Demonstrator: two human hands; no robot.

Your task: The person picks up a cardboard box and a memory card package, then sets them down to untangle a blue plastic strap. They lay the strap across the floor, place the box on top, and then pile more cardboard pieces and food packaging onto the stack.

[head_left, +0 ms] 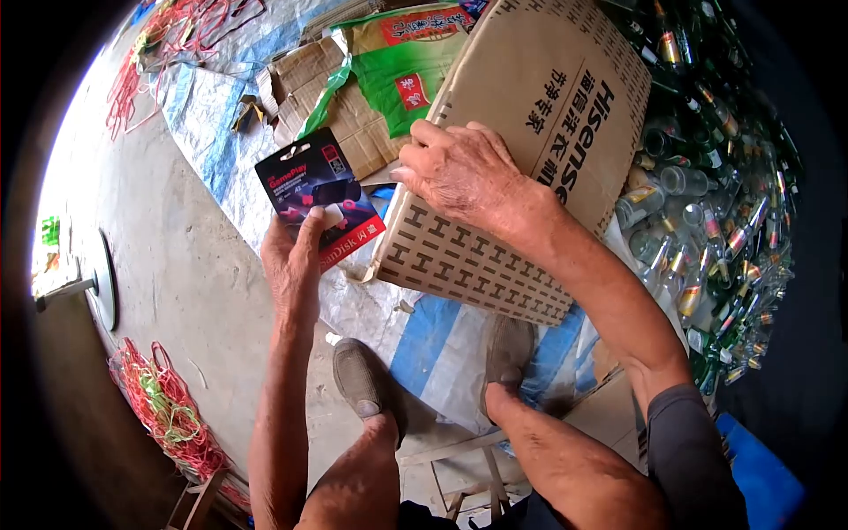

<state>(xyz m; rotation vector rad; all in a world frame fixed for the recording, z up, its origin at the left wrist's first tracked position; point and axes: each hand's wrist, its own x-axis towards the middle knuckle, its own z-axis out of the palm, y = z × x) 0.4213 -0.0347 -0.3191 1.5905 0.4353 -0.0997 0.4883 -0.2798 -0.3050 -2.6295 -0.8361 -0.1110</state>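
Observation:
My left hand [294, 262] holds up a small black and red SanDisk card package [320, 196], thumb on its front. My right hand [461, 170] rests on the near corner of a large brown Hisense cardboard box [548, 97], fingers curled over its edge. The box stands tilted in front of me, its patterned side [468, 265] facing down toward my feet. The package and the box are close but apart.
A heap of glass bottles [707, 212] lies to the right. Flattened cardboard and a green bag [397, 71] lie behind on a blue-white tarp [212, 115]. Red straps [168, 411] lie on the concrete floor at left. My shoes [362, 380] rest below.

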